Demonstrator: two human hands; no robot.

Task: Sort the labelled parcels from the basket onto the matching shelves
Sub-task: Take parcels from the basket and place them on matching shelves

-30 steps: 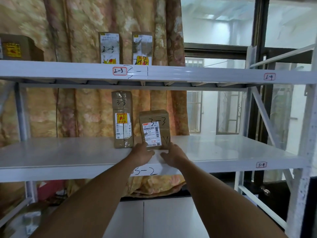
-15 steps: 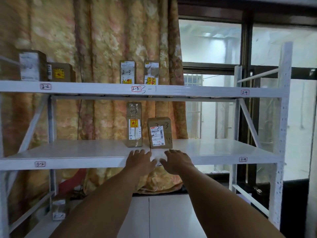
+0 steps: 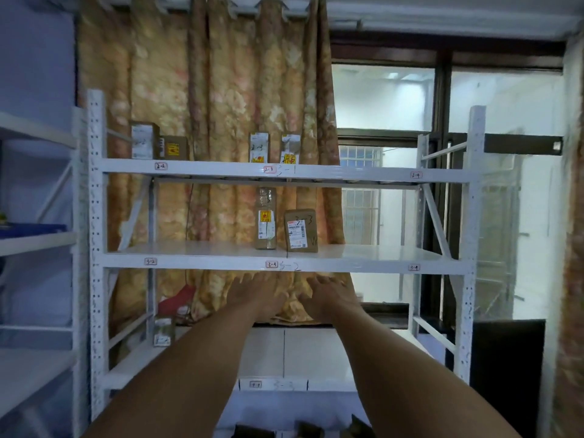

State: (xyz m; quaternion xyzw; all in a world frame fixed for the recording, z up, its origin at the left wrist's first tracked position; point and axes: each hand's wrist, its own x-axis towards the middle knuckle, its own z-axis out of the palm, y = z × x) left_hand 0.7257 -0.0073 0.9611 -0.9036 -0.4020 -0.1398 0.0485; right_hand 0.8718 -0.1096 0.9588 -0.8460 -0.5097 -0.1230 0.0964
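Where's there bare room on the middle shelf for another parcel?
The middle shelf is bare from the left upright to the tall parcel, and from the squat parcel to the right upright. It's crowded only at the centre, where those two parcels stand close together.

Bluish-white wall [image 3: 34, 58] at left. Floral gold-and-orange curtain [image 3: 221, 121] hangs from rail near ceiling, bunched in folds. White metal rack [image 3: 94, 216] with perforated posts stands in front of curtain and window. Second rack [image 3: 38, 243] at left edge, same white. Window [image 3: 382, 99] at right, dark frame [image 3: 442, 153], pale bright daylight beyond; barred grille [image 3: 360, 213] seen through lower pane. White panels [image 3: 300, 352] below curtain hem. Dark cabinet [image 3: 508, 374] low at right, just beside rack post. Curtain strip [image 3: 568, 327] at far right edge.
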